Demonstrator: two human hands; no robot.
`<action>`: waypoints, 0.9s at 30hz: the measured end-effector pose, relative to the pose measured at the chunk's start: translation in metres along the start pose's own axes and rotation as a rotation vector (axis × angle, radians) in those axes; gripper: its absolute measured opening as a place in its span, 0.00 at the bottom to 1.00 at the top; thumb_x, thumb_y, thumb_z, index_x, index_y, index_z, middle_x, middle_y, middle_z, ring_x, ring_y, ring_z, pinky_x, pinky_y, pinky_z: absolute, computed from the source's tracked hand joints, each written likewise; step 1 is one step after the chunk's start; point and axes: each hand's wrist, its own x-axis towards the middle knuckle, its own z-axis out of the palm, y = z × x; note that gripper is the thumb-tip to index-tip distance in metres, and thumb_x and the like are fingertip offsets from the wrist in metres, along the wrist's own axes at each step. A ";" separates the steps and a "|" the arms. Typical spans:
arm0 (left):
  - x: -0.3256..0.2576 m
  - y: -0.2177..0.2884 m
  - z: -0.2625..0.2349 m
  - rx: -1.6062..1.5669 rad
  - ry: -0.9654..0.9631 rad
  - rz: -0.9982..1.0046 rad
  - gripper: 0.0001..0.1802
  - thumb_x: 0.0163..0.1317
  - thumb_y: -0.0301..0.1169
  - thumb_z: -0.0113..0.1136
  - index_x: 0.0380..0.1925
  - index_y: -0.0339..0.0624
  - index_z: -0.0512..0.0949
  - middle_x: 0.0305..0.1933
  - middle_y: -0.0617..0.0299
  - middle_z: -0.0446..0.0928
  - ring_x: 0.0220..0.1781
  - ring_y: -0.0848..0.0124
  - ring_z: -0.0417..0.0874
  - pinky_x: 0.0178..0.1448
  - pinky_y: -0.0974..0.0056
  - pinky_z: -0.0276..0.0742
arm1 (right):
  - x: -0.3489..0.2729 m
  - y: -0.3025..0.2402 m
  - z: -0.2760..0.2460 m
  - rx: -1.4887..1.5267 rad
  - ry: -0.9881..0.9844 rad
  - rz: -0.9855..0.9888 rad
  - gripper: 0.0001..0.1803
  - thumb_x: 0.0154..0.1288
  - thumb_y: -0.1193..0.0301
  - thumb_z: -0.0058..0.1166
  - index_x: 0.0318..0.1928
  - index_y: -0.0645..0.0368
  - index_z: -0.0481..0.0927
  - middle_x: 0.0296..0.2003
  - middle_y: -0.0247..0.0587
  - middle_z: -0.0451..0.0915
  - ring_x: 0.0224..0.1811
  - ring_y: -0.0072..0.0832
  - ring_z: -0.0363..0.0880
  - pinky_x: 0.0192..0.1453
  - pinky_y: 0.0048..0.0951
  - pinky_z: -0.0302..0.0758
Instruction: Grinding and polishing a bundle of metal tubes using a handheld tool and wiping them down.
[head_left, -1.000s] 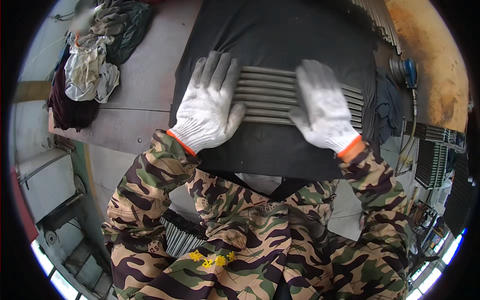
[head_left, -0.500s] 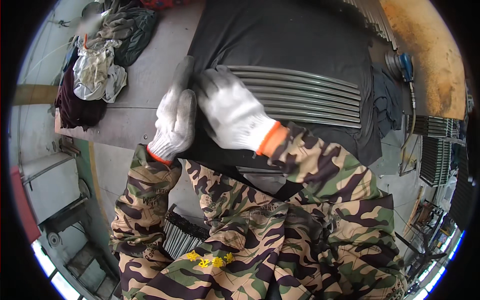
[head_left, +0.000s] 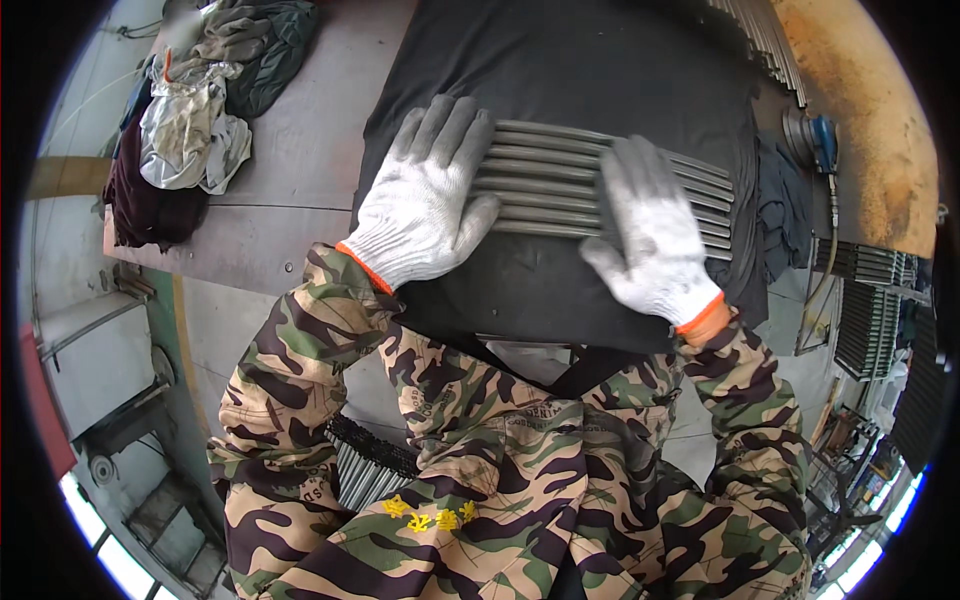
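Both gloved hands are pressed flat on a row of grey metal rods (head_left: 600,190) lying side by side on a black mat (head_left: 600,60) over the steel bench (head_left: 290,180). The left hand (head_left: 425,200) sits on the rods' left ends, fingers spread and laid open, thumb hooked at the near edge — nothing clamped, just palm pressure. The right hand (head_left: 650,235) is the same story toward the right part of the row, fingers splayed flat, not closed round anything.

What could go wrong, as I see it: round rods on a soft mat will roll, so uneven pressure from either palm could fan the row out or send the near ones off the front edge toward the person's lap. Fingertips between rods could also get pinched if the row shifts. Loose glove knit may snag on a rough rod end.

Containers — honestly none holding anything that I can make out. There's a heap of rags (head_left: 190,130) at the bench's far left corner, more rods (head_left: 770,40) stacked at the top right, and another bundle (head_left: 360,475) low by the person's left knee, all loose
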 end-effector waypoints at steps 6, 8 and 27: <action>0.001 -0.005 0.005 0.027 0.030 -0.006 0.45 0.69 0.42 0.64 0.81 0.27 0.65 0.84 0.31 0.65 0.87 0.32 0.63 0.91 0.34 0.55 | 0.070 -0.039 0.027 0.049 -0.015 -0.103 0.50 0.62 0.50 0.71 0.75 0.71 0.70 0.74 0.60 0.71 0.82 0.55 0.67 0.90 0.58 0.59; 0.003 -0.003 0.005 0.041 0.012 -0.020 0.45 0.69 0.42 0.63 0.81 0.27 0.65 0.84 0.31 0.65 0.87 0.32 0.63 0.91 0.34 0.54 | 0.055 -0.021 0.014 -0.002 -0.050 -0.107 0.52 0.60 0.49 0.71 0.75 0.72 0.70 0.75 0.61 0.71 0.83 0.55 0.66 0.90 0.58 0.60; 0.008 0.002 -0.001 0.032 0.009 -0.030 0.46 0.68 0.41 0.63 0.82 0.28 0.65 0.84 0.31 0.65 0.88 0.33 0.63 0.92 0.34 0.53 | 0.037 -0.008 0.015 0.003 0.055 -0.142 0.50 0.61 0.52 0.73 0.75 0.72 0.71 0.75 0.63 0.71 0.81 0.58 0.68 0.88 0.61 0.62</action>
